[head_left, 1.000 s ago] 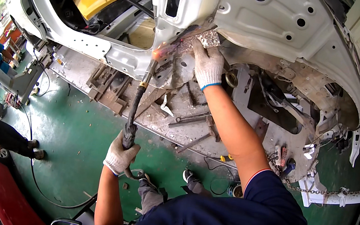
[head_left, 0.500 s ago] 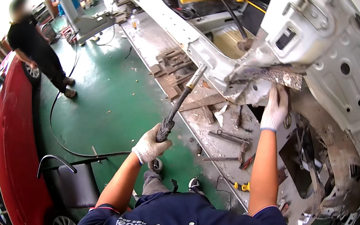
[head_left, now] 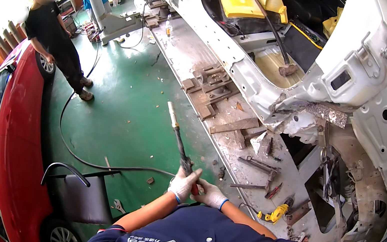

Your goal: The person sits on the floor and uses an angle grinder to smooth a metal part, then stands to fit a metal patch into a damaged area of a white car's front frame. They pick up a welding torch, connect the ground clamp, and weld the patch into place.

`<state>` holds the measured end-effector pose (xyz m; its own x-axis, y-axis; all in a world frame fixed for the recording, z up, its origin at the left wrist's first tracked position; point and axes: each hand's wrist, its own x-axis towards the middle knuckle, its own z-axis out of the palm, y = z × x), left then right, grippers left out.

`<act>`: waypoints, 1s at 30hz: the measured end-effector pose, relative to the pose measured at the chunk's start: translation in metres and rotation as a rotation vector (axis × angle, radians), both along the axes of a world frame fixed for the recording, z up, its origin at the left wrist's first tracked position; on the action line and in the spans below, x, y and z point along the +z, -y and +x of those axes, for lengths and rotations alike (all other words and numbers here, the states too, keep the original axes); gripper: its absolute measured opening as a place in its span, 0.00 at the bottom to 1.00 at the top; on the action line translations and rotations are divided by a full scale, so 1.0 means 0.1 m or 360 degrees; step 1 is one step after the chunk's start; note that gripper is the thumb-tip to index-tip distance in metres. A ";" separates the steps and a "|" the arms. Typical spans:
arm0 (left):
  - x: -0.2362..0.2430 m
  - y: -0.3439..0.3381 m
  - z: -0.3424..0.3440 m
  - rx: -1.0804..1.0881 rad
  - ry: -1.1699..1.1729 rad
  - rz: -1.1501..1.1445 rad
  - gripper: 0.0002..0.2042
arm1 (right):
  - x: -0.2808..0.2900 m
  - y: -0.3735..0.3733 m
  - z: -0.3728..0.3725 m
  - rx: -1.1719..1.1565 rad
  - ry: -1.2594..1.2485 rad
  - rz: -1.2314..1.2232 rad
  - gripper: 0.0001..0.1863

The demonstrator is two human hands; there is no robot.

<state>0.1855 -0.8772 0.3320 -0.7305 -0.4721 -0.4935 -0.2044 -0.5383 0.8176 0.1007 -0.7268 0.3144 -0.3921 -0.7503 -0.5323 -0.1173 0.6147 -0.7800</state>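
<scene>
A welding torch (head_left: 181, 142) with a pale metal nozzle and black grip points up and away in front of my body. My left hand (head_left: 182, 184), in a white knit glove, is closed round its grip. Against the lower, reddish end of the grip is my gloved right hand (head_left: 210, 195), its fingers bent round it and partly hidden behind the left hand. Ahead and to the right stands a stripped white car body (head_left: 284, 92), its lower corner torn and crumpled. A rough metal plate (head_left: 328, 114) sits at that corner.
On the grey platform (head_left: 223, 143) lie wooden blocks (head_left: 209, 85), a hammer (head_left: 271, 176) and a yellow power drill (head_left: 280, 212). A long-handled mallet (head_left: 285, 67) rests inside the car. A black cable (head_left: 110, 166) crosses the floor. At left are a chair (head_left: 85, 200), a red car (head_left: 19, 134) and two people.
My right hand has come away from the crumpled car corner, down to the torch grip. The torch has been lowered and drawn closer to my body. The view has shifted left.
</scene>
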 end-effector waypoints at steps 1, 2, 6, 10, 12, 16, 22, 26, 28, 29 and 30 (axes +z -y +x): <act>0.03 0.04 0.00 -0.0104 0.0040 0.0002 0.32 | 0.14 0.09 -0.05 0.0127 -0.0039 0.0052 0.45; 0.03 0.09 0.00 -0.0208 0.0081 0.0004 0.33 | 0.19 0.17 -0.07 0.0255 -0.0077 0.0105 0.45; -0.33 0.42 -0.11 -0.0719 0.0272 -0.0662 0.39 | -0.15 0.45 -0.09 0.0207 -0.0053 0.0357 0.33; 0.55 1.44 -0.55 -0.1225 0.0585 -0.1143 0.61 | -0.28 0.46 0.07 -0.0880 0.0298 -0.0201 0.14; 0.64 2.40 -0.93 -0.1009 0.0660 -0.1332 0.60 | -0.56 0.30 0.03 -0.0878 0.0271 -0.0110 0.16; 1.75 3.96 -1.46 -0.0374 0.0576 -0.1439 0.50 | -0.85 -0.21 -0.04 -0.0630 -0.0240 0.0233 0.20; 1.70 4.32 -1.46 -0.0217 0.0440 -0.1639 0.42 | -1.83 -1.07 0.27 -0.0702 -0.0222 0.0479 0.19; 0.43 3.09 -0.67 -0.0372 0.0448 -0.1289 0.47 | -2.28 -1.69 0.79 -0.0815 -0.0155 0.0748 0.22; -0.35 2.49 -0.11 -0.0516 0.0913 -0.1288 0.31 | -3.00 -2.16 1.04 -0.0844 -0.0099 0.0737 0.23; -0.70 2.14 0.16 -0.0493 0.1040 -0.1252 0.30 | -3.32 -2.40 1.07 -0.0767 -0.0130 0.0802 0.23; -1.12 1.95 0.53 -0.0512 0.1212 -0.1289 0.36 | -3.63 -2.50 1.08 -0.0685 -0.0162 0.0836 0.23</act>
<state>0.2390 -1.0721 0.2195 -0.5179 -0.6973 -0.4955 -0.8248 0.2534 0.5055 0.2088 -0.4768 -0.0485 -0.6645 -0.1690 -0.7279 0.1652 0.9168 -0.3637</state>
